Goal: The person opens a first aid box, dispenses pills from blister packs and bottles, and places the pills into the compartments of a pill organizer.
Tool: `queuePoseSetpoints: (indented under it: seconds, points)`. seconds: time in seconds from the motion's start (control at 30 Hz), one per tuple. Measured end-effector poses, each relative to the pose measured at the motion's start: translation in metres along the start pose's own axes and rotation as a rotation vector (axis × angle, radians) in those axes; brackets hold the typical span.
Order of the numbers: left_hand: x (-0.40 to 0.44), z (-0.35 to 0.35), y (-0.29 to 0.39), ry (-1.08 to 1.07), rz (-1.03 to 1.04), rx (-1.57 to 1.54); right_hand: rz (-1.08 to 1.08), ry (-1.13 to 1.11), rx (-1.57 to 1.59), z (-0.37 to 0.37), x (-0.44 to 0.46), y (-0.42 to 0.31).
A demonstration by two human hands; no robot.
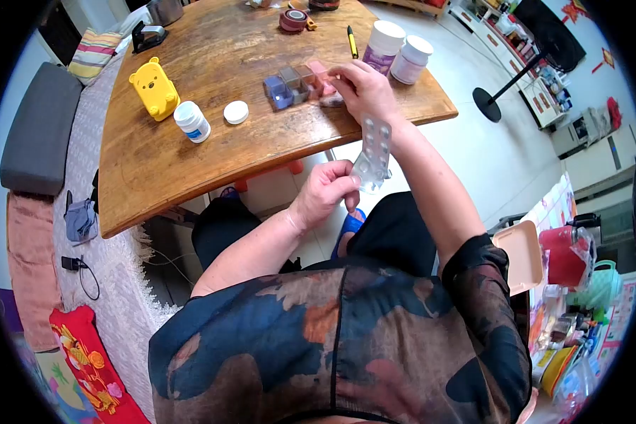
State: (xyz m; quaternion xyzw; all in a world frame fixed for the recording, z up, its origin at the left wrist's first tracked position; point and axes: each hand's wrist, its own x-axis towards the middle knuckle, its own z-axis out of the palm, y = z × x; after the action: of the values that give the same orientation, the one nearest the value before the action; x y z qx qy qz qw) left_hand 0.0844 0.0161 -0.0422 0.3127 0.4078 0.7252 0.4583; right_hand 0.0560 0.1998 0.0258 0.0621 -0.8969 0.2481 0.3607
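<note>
A blister pack [376, 145] is pinched in the left hand [326, 189] and is best kept steady. Beyond it, the right hand [366, 90] is curled at the pink end of the pill organizer [292, 86]; whether anything is gripped cannot be told.

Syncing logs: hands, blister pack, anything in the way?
Left hand holding blister pack. Right hand at pink end of pill box. Two large bottles beside that hand, possibly crowding.
</note>
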Motion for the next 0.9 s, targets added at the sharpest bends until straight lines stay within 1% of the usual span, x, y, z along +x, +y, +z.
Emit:
queuePoseSetpoints:
  seconds: [0.03, 0.07, 0.23, 0.3, 0.4, 0.43, 0.5, 0.57, 0.6, 0.63, 0.7, 0.73, 0.77, 0.8, 0.83, 0.87, 0.9]
  points:
    - [0.000, 0.000, 0.001, 0.015, 0.001, -0.007, 0.011, 0.003, -0.095, 0.005, 0.002, -0.001]
    - [0.001, -0.001, 0.000, 0.009, -0.006, -0.011, 0.053, 0.005, -0.120, 0.010, 0.004, 0.001]
    - [0.001, -0.001, -0.003, 0.062, 0.000, 0.021, 0.130, 0.012, -0.232, 0.022, 0.004, 0.013]
    - [0.001, -0.002, -0.004, 0.039, 0.016, -0.013, 0.109, 0.018, -0.187, 0.024, 0.001, 0.016]
    - [0.003, 0.002, -0.005, 0.056, -0.014, -0.015, 0.077, 0.044, -0.206, 0.022, -0.002, 0.015]
    - [0.003, 0.002, -0.006, 0.077, -0.010, 0.020, 0.042, 0.059, -0.191, 0.021, -0.001, 0.014]
    - [0.005, 0.001, -0.008, 0.083, -0.006, 0.061, 0.041, 0.093, -0.172, 0.015, -0.004, 0.013]
    - [0.005, 0.000, -0.011, 0.145, 0.011, 0.091, 0.088, 0.212, 0.076, 0.008, -0.014, 0.013]
    - [0.005, -0.004, -0.014, 0.154, 0.026, 0.110, 0.247, 0.217, 0.293, 0.005, -0.025, 0.014]
    - [0.004, -0.004, -0.013, 0.130, 0.011, 0.113, 0.356, 0.202, 0.570, -0.011, -0.038, 0.001]
    - [0.003, 0.002, -0.011, 0.208, 0.075, 0.229, 0.489, 0.203, 0.734, -0.031, -0.074, -0.001]
    - [0.002, 0.003, -0.012, 0.248, 0.081, 0.305, 0.535, 0.249, 0.659, -0.034, -0.091, -0.010]
    - [0.003, 0.004, -0.014, 0.278, 0.085, 0.380, 0.501, 0.243, 0.555, -0.035, -0.113, -0.009]
    - [0.004, 0.008, -0.015, 0.259, 0.160, 0.485, 0.687, 0.199, 0.838, -0.029, -0.135, -0.007]
    - [0.004, 0.010, -0.019, 0.237, 0.246, 0.586, 0.620, 0.126, 0.633, -0.040, -0.145, -0.024]
    - [0.004, 0.010, -0.025, 0.207, 0.220, 0.636, 0.550, 0.070, 0.426, -0.051, -0.156, -0.042]
    - [0.002, 0.009, -0.031, 0.184, 0.204, 0.691, 0.626, 0.023, 0.468, -0.054, -0.169, -0.047]
